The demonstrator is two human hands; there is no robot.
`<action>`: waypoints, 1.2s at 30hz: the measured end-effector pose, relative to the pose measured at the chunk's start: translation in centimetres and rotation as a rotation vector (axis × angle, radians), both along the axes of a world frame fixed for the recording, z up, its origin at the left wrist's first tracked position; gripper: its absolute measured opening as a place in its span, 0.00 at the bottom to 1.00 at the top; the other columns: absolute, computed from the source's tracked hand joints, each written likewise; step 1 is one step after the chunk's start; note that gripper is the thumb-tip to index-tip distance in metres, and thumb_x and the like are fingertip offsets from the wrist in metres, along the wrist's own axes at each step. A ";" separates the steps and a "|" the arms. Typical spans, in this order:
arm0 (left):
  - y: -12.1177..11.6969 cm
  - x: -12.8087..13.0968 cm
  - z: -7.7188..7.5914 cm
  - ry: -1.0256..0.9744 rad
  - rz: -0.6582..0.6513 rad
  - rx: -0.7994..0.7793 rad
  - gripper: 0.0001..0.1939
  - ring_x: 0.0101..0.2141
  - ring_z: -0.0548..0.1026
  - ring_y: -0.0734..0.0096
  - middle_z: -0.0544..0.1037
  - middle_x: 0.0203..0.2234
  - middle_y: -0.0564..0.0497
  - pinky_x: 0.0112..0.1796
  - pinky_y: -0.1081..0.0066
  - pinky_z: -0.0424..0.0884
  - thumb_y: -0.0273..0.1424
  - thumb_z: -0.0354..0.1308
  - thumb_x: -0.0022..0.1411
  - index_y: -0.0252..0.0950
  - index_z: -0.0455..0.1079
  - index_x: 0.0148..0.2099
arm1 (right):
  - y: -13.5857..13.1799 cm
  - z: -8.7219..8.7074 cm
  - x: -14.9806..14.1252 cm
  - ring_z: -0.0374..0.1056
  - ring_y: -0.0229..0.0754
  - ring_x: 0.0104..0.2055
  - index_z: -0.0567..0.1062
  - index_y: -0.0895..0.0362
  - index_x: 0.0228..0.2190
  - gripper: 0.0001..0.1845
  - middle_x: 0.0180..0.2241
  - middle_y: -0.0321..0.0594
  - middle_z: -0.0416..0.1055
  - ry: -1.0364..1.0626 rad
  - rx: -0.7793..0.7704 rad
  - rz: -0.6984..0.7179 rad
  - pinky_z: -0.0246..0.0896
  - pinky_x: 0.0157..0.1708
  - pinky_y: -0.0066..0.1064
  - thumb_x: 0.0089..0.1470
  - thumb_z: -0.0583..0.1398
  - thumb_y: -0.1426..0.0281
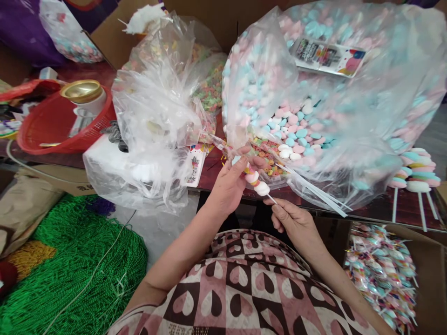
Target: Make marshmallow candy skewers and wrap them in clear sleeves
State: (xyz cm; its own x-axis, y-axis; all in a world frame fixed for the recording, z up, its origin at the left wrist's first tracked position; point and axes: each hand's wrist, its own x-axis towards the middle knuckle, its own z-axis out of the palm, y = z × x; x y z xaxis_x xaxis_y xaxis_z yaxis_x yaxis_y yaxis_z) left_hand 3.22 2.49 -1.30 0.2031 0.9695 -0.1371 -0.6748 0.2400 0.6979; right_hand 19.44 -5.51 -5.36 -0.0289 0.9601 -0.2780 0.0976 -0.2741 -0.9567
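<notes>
Our left hand (pixel 232 186) has thumb and fingers clamped on the upper sweets of a marshmallow skewer (pixel 251 178) at the tabletop's (pixel 211 174) front edge, likely steadying them; our right hand (pixel 291 221) pinches its bare stick (pixel 271 199), presumably sparing the candy.

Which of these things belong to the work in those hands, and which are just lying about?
Likely part of it:
candy skewer, in the left hand and right hand
pastel candies
ring candies
loose white sticks

Likely just lying about:
red basket
green strands
</notes>
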 end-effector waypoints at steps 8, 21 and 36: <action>-0.8 1.6 -1.0 -0.013 0.010 -0.045 0.10 0.36 0.77 0.68 0.76 0.28 0.53 0.43 0.65 0.72 0.37 0.65 0.57 0.38 0.71 0.36 | -0.3 0.1 -0.5 0.56 0.33 0.18 0.79 0.56 0.45 0.19 0.17 0.29 0.63 0.025 0.061 -0.122 0.54 0.18 0.26 0.57 0.61 0.58; -0.1 -0.6 0.0 -0.071 0.149 -0.066 0.06 0.41 0.79 0.66 0.80 0.31 0.53 0.47 0.62 0.72 0.37 0.60 0.62 0.41 0.72 0.39 | -0.1 -1.1 0.2 0.59 0.33 0.19 0.81 0.55 0.40 0.15 0.21 0.32 0.68 0.034 0.092 -0.134 0.57 0.20 0.27 0.53 0.64 0.59; -0.2 0.2 -0.5 -0.135 0.163 -0.137 0.10 0.35 0.78 0.70 0.75 0.25 0.55 0.45 0.65 0.72 0.35 0.57 0.65 0.37 0.72 0.32 | -0.4 -0.1 -0.4 0.51 0.32 0.15 0.77 0.56 0.32 0.18 0.13 0.28 0.59 0.120 0.021 -0.114 0.47 0.17 0.25 0.59 0.59 0.55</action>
State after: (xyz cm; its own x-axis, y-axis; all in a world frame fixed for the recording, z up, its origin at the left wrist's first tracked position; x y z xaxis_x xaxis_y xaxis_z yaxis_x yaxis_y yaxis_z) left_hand 3.43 2.27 -1.76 0.0705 0.9653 -0.2514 -0.7971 0.2061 0.5676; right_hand 19.06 -5.91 -5.50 0.0486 0.9646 -0.2593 -0.0477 -0.2570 -0.9652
